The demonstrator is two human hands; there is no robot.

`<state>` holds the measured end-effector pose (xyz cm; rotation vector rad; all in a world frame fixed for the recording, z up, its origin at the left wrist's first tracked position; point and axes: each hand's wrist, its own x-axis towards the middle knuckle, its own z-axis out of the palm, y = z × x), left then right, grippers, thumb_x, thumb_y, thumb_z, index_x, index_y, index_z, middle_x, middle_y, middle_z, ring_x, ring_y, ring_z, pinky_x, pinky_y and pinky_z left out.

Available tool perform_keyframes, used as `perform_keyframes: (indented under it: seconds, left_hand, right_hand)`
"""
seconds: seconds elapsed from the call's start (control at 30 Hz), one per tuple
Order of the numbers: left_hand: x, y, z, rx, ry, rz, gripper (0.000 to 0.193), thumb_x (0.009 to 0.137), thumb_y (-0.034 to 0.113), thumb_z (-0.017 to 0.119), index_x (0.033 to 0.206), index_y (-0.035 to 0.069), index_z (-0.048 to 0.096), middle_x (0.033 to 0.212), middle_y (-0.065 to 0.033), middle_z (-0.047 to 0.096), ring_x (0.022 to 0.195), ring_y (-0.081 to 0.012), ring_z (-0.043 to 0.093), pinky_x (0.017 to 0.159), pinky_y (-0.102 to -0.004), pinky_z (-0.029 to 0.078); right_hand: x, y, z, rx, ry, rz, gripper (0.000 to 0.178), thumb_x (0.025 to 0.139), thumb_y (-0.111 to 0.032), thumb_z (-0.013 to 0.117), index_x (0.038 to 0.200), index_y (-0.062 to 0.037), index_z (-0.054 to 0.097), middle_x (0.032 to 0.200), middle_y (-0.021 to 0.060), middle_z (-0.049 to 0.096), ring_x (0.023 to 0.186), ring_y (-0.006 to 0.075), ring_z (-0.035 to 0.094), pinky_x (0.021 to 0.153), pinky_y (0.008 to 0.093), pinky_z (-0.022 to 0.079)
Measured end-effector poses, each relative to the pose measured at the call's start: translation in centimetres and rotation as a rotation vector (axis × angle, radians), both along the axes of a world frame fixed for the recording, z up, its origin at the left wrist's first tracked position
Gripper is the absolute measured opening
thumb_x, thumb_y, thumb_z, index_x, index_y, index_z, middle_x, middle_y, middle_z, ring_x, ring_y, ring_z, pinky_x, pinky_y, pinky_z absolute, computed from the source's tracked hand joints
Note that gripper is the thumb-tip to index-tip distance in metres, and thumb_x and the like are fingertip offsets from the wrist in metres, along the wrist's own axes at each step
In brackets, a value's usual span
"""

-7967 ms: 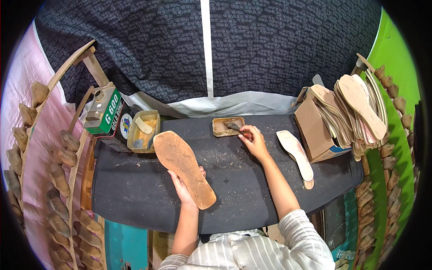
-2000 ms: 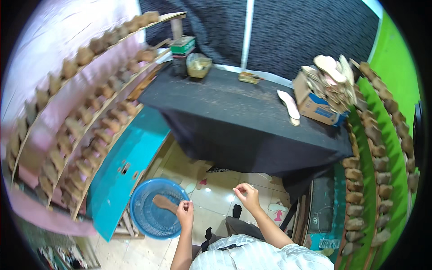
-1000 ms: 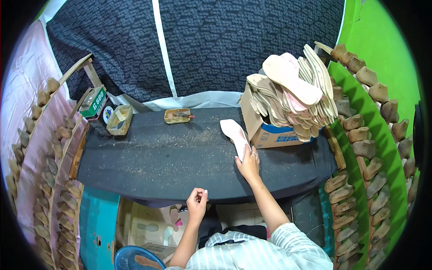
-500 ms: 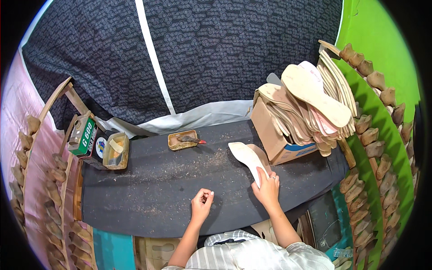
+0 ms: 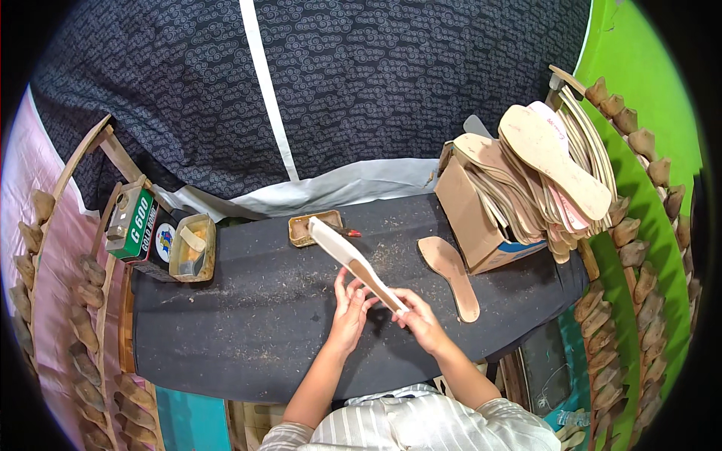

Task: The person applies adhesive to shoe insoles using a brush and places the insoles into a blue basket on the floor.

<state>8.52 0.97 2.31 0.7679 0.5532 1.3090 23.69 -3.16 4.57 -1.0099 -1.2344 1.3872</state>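
While the right hand (image 5: 421,323) grasps the narrow end of a pale shoe insole (image 5: 347,255) between thumb and fingers, the left hand (image 5: 350,312) meets its lower edge near the middle, fingers spread and partly curled; how firmly the left one presses cannot be told. The insole is up off the table, tilted on its edge, its broad end pointing away from the person and toward the left. A brown strip shows along the half nearer the right hand.

Just right of the hands, a tan insole (image 5: 451,276) lies flat on the black tablecloth (image 5: 248,323), its broader end away from the person. Near it, at the right side of the table, stands an open cardboard carton (image 5: 461,204) crammed with a leaning pile of insoles (image 5: 553,161) that rises well above the rim.

Beyond the raised insole sits a small shallow tray (image 5: 302,242) with a dark, red-ended tool (image 5: 346,231) laid across it; the insole's broad end partly hides both. At the far left, a green-and-black metal can (image 5: 135,225) stands beside a yellowish plastic tub (image 5: 203,276), where a pale flat piece (image 5: 193,239) rests. Pale scraps dot the cloth. Wooden shoe lasts (image 5: 86,357) line racks on both sides.
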Motion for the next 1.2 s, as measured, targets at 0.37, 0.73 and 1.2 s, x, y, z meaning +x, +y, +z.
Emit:
perform_keyframes:
  seconds: [0.37,0.73,1.2]
  left_hand:
    - [-3.0,0.8,-0.7,-0.082,-0.193,-0.053,0.091,0.079,0.076,0.031,0.135,0.004,0.031,0.129,-0.0147,0.042,0.101,-0.0268,0.053,0.084,-0.0381,0.049]
    - [-7.9,-0.7,-1.9,-0.176,-0.458,0.027,0.094,0.073,0.084,0.023,0.124,0.008,0.042,0.11,-0.0125,0.052,0.071,-0.0278,0.052,0.058,-0.0384,0.044]
    - [-8.3,-3.2,-2.0,-0.163,-0.446,-0.091,0.109,0.068,0.088,0.011,0.122,-0.001,0.044,0.109,-0.0158,0.054,0.071,-0.0285,0.059,0.058,-0.0381,0.048]
  right_hand:
    - [-5.2,0.3,0.1,0.496,-0.772,0.019,0.053,0.076,-0.022,0.067,0.125,-0.0133,0.049,0.118,0.0212,0.038,0.108,0.0376,0.04,0.093,0.0425,0.037]
    - [-3.7,11.8,-2.6,0.622,-0.794,-0.501,0.063,0.075,-0.012,0.069,0.13,-0.0098,0.037,0.103,0.0152,0.05,0.09,0.0232,0.053,0.075,0.0336,0.047]
    - [-6.4,18.6,-5.7,0.182,-0.209,-0.182,0.029,0.08,-0.007,0.069,0.108,-0.0085,0.06,0.088,0.0064,0.062,0.076,0.0098,0.06,0.068,0.0235,0.048]
